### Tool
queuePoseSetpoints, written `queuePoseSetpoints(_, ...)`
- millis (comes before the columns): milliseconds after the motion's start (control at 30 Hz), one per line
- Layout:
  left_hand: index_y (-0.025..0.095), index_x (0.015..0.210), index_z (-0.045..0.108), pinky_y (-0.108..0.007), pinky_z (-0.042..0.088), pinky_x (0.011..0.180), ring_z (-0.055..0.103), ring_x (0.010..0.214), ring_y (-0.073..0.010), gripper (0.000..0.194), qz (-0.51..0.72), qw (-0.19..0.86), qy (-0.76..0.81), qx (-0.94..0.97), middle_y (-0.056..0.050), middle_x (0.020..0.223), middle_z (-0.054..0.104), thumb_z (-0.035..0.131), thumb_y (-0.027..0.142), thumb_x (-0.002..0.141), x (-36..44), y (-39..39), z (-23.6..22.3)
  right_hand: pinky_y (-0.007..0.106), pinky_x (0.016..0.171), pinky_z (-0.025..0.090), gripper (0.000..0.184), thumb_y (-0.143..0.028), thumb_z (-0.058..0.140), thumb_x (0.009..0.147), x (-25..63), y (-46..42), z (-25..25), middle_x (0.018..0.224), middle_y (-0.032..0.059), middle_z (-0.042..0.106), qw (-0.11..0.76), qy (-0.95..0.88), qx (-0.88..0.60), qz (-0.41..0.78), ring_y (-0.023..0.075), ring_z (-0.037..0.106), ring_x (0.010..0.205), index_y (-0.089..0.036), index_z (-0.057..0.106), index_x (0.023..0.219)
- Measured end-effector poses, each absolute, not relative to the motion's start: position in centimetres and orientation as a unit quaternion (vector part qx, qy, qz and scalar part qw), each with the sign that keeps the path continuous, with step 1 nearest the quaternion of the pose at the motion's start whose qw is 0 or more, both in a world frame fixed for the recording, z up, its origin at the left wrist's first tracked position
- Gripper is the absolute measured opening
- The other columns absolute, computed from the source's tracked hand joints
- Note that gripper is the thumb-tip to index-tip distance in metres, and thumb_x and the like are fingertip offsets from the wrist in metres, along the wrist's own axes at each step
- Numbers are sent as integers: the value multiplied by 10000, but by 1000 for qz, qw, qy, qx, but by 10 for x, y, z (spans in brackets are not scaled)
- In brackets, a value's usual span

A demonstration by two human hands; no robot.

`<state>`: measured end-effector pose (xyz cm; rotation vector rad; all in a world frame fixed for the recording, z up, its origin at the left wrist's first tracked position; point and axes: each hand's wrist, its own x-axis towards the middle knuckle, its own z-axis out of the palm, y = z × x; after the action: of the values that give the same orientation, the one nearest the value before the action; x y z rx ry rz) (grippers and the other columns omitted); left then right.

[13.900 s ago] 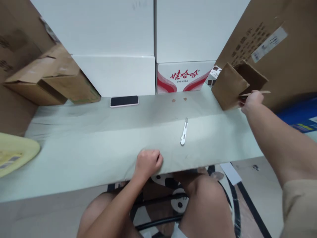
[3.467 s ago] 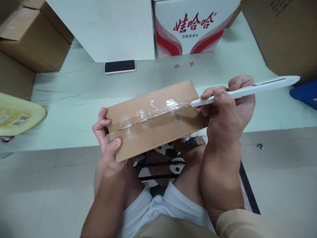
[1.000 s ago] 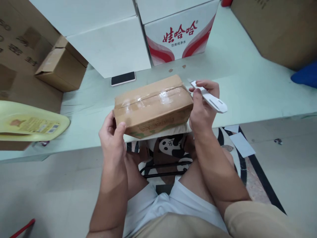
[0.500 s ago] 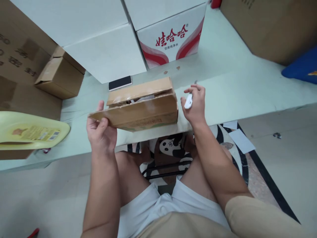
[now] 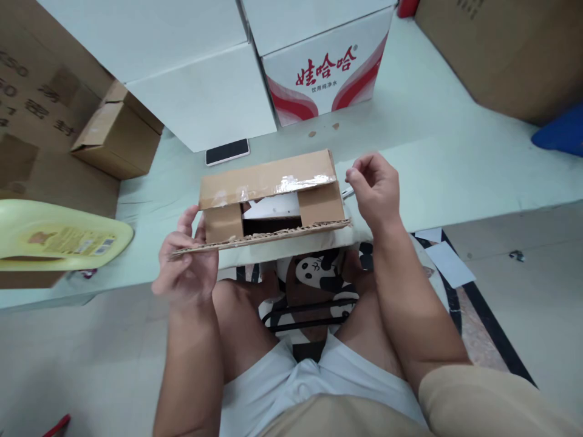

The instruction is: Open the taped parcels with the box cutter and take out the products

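A brown cardboard box sits at the near edge of the table, turned so its partly open top faces me. Shiny tape runs along its upper flap, and something white shows in the gap. My left hand grips the left end of the near flap, thumb below and fingers behind. Just off the box's right end is my right hand, fingers curled and thumb against the index finger. A slim white tool peeks out between that hand and the box; whether the hand holds it is hidden.
A phone lies behind the box, before white cartons and a red-and-white carton. To the left are a yellow bottle and brown boxes. A large brown box and a blue object stand right.
The box has tilted toward me, and its near flap has swung down, showing the gap. My right hand has turned with fingers curled; the white tool, plainly in it before, is mostly hidden.
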<state>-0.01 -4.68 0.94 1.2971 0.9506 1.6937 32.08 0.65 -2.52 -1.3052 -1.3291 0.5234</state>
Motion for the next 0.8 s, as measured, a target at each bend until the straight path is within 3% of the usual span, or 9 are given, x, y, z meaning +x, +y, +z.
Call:
queuePoseSetpoints(67, 248, 545, 615, -548, 371, 1252, 640, 1208, -303, 280, 669, 397, 373, 506, 11, 1162, 775, 703, 488, 658, 4, -50, 13, 393, 844, 545, 255, -417, 614, 895, 317, -3, -6, 734, 5, 600, 604, -614, -460, 216, 167, 586, 753, -229, 580, 725)
queuePoseSetpoints(167, 219, 469, 589, -542, 449, 1159, 660, 1048, -272, 498, 663, 392, 397, 499, -25, 1062, 750, 636, 597, 790, 4, -52, 15, 461, 991, 532, 248, -412, 695, 848, 312, -14, 14, 730, 7, 641, 607, -640, -422, 207, 216, 647, 898, -248, 620, 679)
queuePoseSetpoints(233, 205, 449, 586, -537, 524, 1043, 657, 1016, -281, 493, 645, 388, 410, 515, -59, 1038, 724, 719, 571, 751, -4, -49, 18, 540, 1124, 482, 200, -441, 742, 819, 311, -17, 21, 850, 23, 719, 596, -637, -432, 230, 276, 666, 1110, -270, 684, 735)
queuePoseSetpoints(333, 212, 473, 656, -515, 584, 870, 659, 1005, -326, 431, 523, 398, 426, 621, -113, 1073, 725, 864, 553, 636, -27, -37, 33, 637, 1243, 365, 247, -506, 793, 780, 313, -17, 25, 1216, 36, 758, 557, -659, -428, 270, 345, 524, 1439, -298, 758, 909)
queuePoseSetpoints(400, 240, 568, 746, -527, 581, 921, 656, 1082, -369, 340, 363, 388, 455, 714, -126, 1156, 734, 973, 486, 505, -41, -27, 57, 666, 1275, 298, 359, -549, 810, 768, 314, -17, 25, 1451, 31, 667, 521, -693, -408, 287, 367, 376, 1569, -305, 767, 1028)
queuePoseSetpoints(500, 275, 796, 833, -509, 574, 996, 606, 1249, -403, 477, 195, 296, 492, 795, -115, 1286, 697, 1025, 426, 386, -39, -14, 103, 669, 1307, 213, 527, -592, 832, 751, 314, -18, 25, 1669, 20, 456, 463, -742, -383, 297, 380, 196, 1649, -312, 747, 1189)
queuePoseSetpoints(633, 295, 959, 841, -351, 609, 827, 709, 968, -278, 372, 124, 307, 404, 853, -74, 1111, 752, 928, 436, 626, 11, -1, 137, 667, 1327, 133, 654, -619, 853, 729, 312, -20, 24, 1760, -7, 269, 421, -767, -380, 300, 387, 62, 1669, -326, 716, 1297)
queuePoseSetpoints(733, 288, 955, 816, -428, 588, 959, 733, 951, -310, 414, 172, 395, 405, 807, -58, 1038, 754, 964, 369, 577, 47, 14, 123, 666, 1332, 106, 679, -604, 859, 731, 312, -20, 22, 1776, -22, 216, 414, -773, -379, 295, 381, 29, 1672, -342, 700, 1337)
queuePoseSetpoints(800, 285, 1004, 784, -489, 538, 1065, 727, 1042, -345, 473, 199, 386, 413, 800, -52, 1067, 738, 949, 426, 584, 56, 26, 105, 663, 1332, 118, 680, -583, 858, 746, 312, -20, 21, 1780, -29, 197, 409, -781, -377, 285, 372, 29, 1673, -353, 685, 1362)
